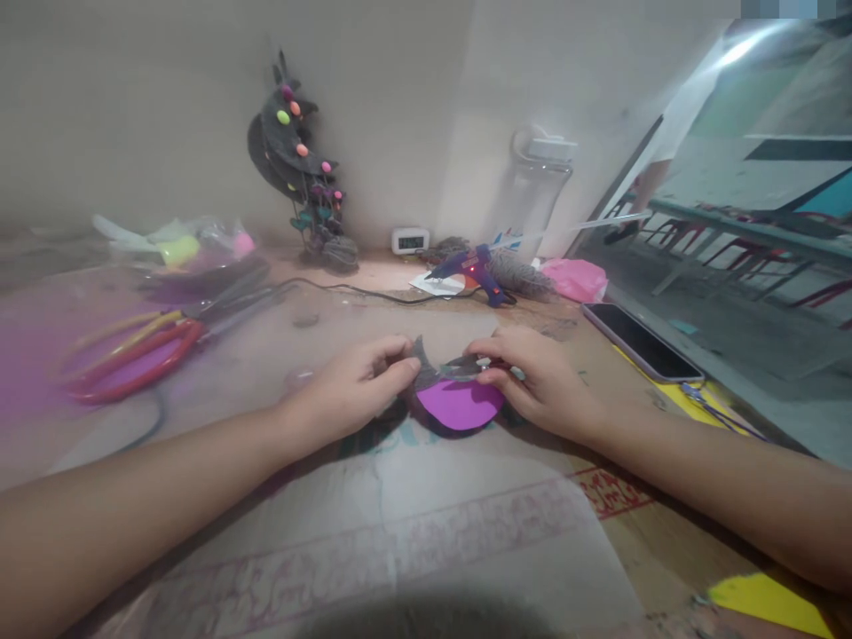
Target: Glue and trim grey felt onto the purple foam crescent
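Between my hands, a purple rounded piece (461, 404), which looks like paper or foam, hangs just above the table. Dark grey material (424, 366) runs along its upper left edge. My left hand (379, 377) pinches that grey edge between thumb and fingers. Closed around a small dark plier-like tool (462, 365) with a silver pivot, my right hand (532, 377) holds it at the top of the purple piece. The fingers hide the tool's handles. Whether its jaws touch the grey material, I cannot tell.
Red-and-yellow-handled scissors (150, 351) lie left. Behind are a blue glue gun (476, 271) with its cord, a small digital clock (411, 240), a clear bottle (536, 191) and a decorated grey crescent (286, 129). A phone (642, 342) rests near the right edge.
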### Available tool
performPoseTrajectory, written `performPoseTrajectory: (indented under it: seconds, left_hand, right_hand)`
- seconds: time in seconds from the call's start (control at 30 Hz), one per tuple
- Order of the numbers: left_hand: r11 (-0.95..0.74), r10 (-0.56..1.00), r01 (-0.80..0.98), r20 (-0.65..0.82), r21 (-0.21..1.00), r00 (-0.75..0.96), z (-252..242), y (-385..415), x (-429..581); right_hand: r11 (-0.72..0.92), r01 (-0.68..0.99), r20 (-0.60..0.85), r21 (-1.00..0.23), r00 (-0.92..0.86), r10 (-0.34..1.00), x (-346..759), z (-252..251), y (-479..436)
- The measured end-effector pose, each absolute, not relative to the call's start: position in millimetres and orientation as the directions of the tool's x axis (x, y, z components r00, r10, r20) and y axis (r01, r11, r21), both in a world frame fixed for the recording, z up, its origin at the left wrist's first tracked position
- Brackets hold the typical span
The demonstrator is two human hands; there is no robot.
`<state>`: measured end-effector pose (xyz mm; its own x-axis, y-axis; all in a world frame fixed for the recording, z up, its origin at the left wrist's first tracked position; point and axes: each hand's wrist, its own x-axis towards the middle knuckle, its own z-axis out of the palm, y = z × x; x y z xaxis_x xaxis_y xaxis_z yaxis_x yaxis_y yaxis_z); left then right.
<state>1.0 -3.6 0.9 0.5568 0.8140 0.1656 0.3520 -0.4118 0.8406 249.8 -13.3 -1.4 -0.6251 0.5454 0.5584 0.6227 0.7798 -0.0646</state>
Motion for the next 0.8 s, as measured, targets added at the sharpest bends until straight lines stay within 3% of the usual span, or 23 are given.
performPoseTrajectory:
  seconds: [0.43,0.8]
  left_hand:
    - [-0.492,0.785,0.387,0.204,0.78,0.585,0.8,-4.2,0.1]
    - [-0.491,0.756,0.342,0.198,0.801,0.624,0.9,-4.3,-0.3]
  right_hand:
    - [0.768,0.64,0.5,0.02,-0.672,0.546,250.7,-2.6,-13.0]
    - [0.784,0.62,0.468,-0.031,-0.684,0.559,248.8,-1.4,-14.3]
